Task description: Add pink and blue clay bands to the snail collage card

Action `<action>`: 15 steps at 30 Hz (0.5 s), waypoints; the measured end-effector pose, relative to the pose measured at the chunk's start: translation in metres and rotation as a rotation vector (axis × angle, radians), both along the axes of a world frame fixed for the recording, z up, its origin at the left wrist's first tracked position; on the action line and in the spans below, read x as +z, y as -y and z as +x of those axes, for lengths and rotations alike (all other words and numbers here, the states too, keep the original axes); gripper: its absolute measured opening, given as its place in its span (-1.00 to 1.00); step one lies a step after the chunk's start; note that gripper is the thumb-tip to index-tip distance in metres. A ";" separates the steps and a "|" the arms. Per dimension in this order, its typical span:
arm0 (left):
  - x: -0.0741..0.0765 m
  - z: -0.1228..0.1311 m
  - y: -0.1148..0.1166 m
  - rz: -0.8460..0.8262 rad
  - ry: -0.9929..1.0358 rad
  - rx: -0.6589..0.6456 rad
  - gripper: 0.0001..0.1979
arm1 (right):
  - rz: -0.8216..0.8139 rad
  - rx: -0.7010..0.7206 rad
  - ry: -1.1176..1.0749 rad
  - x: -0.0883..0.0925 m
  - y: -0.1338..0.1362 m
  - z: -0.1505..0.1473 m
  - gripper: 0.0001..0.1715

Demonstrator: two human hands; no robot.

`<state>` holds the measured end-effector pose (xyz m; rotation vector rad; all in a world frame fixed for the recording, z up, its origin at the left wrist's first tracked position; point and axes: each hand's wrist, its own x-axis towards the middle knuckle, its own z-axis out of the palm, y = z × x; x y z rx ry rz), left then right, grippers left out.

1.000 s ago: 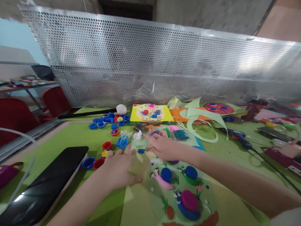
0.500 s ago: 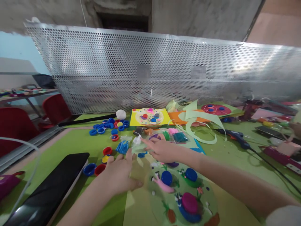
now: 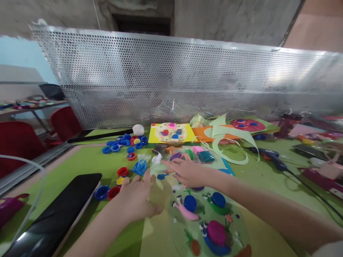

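My left hand point(image 3: 138, 198) lies flat, fingers spread, on the left edge of a light green card point(image 3: 160, 232). The card carries a round collage point(image 3: 211, 225) with blue and magenta bottle caps and clay snails. Just beyond the collage my right hand point(image 3: 187, 172) reaches forward, palm down, fingers together over a clear plastic packet point(image 3: 158, 167). Whether it grips the packet is unclear. Small bags of coloured clay point(image 3: 199, 154) lie just past the fingertips.
Loose blue and red bottle caps point(image 3: 120, 142) scatter at the centre left. A black tablet point(image 3: 56, 210) lies near left. A yellow collage card point(image 3: 171, 132), cut green paper point(image 3: 230, 137) and a blue glue gun point(image 3: 270, 157) lie further back. A perforated metal screen point(image 3: 187, 78) bounds the table.
Both hands have stayed nearly in place. My view tilted slightly, so everything shifted a little in the picture.
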<state>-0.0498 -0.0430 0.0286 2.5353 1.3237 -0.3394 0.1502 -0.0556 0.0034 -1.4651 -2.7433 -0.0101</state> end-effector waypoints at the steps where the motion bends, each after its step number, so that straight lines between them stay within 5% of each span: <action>1: 0.000 0.000 0.000 -0.004 0.002 0.001 -0.03 | -0.009 0.007 0.020 0.002 0.000 -0.002 -0.37; 15: -0.003 -0.003 0.000 0.031 0.006 -0.026 -0.10 | 0.043 0.053 -0.006 0.009 0.003 -0.009 -0.34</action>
